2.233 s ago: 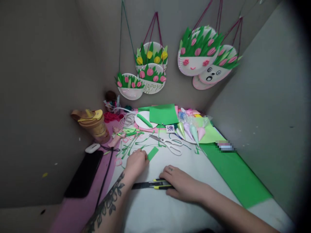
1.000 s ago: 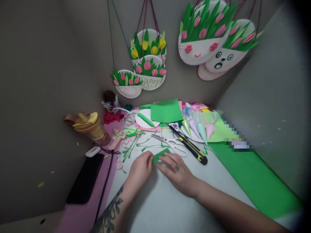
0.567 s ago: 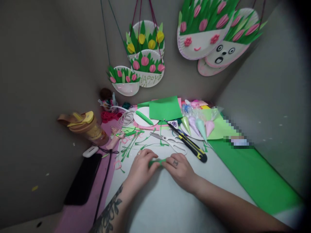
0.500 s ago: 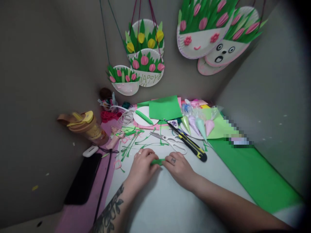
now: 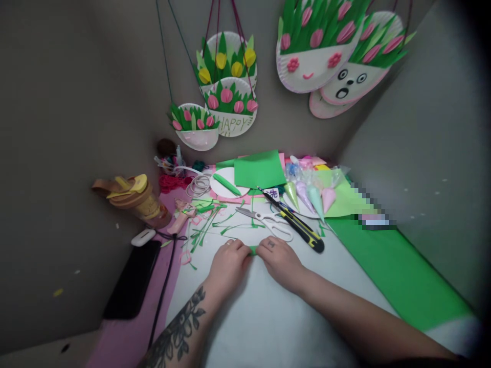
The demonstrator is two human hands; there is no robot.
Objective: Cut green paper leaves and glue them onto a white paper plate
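A small green paper piece (image 5: 252,249) lies on the white table (image 5: 268,317), pinched from both sides. My left hand (image 5: 229,260) has its fingers curled on the piece's left end. My right hand (image 5: 279,259) presses its fingers onto the right end, so only a sliver of green shows between them. Just beyond my right hand lie white-handled scissors (image 5: 268,222) and a black-and-yellow utility knife (image 5: 297,226).
Green paper scraps (image 5: 209,220) litter the table's left. A green sheet (image 5: 395,271) runs along the right wall. A phone (image 5: 134,278), a cable and a tan bottle (image 5: 141,202) sit left. Piping bags (image 5: 310,197), a paper plate (image 5: 228,185) and green paper (image 5: 259,169) sit behind; plate crafts (image 5: 226,87) hang above.
My right hand set the utility knife down beside the scissors and joined my left hand on the green piece. Both hands have since closed together, covering most of it.
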